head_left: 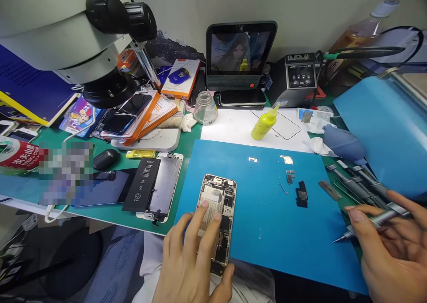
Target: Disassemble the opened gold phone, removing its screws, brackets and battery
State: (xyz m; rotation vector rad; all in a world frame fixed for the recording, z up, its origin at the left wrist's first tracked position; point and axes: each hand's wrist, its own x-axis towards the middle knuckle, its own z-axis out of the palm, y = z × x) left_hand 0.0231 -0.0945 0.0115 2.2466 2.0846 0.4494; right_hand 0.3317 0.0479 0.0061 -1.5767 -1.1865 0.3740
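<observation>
1. L hand [191, 254] lies spread on the phone [222, 205], fingers resting on it w/o a real grip, thumb by its lower R edge. Phone is right under that hand, open, innards up, top end pointing away.
2. R hand [390, 245] is off to the far R of L hand, grasping a driver [383, 218] approx. level, tip pointing L over the R side of the mat [287, 254]. Tip is well apart from phone.
3. Phone's near end seems to stick out past the mat edge; IMO better slid fwd so it's backed all along.
4. L hand pressure: light, on frame pref., not on boards or flex. Fingers now sit mostly on the bare metal side, which looks OK.
5. R hand: for any screw, bring driver upright, seat tip fully, then turn; at an angle it'd prob. slip or strip the head.
6. Tiny bits [261, 204] lie between the hands, fwd of them; too small to ID. Don't sweep a sleeve thru; same for the black part [302, 195] and shields [286, 160] farther up.
7. L of L hand: battery [142, 183] partly over the screen [167, 183]; mind the elbow, no bending or poking.
8. Tools [353, 183] sit just beyond R hand, within easy reach.
</observation>
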